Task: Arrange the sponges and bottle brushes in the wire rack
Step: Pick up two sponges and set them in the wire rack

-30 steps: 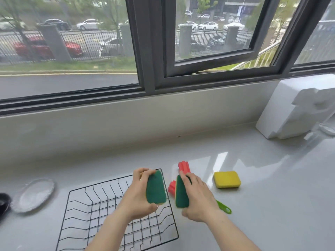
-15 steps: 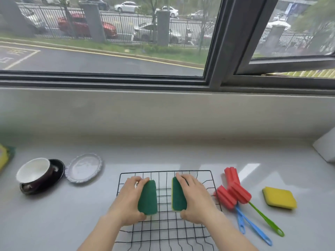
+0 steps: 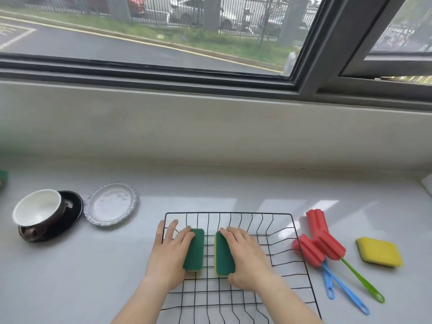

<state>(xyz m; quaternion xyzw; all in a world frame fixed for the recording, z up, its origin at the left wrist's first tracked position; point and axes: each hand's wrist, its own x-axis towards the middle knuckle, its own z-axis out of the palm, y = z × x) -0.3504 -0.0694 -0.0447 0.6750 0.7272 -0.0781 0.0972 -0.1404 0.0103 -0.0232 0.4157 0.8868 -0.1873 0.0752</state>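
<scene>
Both hands, left (image 3: 168,256) and right (image 3: 247,258), were closed on green-faced sponges (image 3: 194,250) held upright on edge inside the wire rack (image 3: 284,232), where each would best be seated squarely between wires before release.
</scene>
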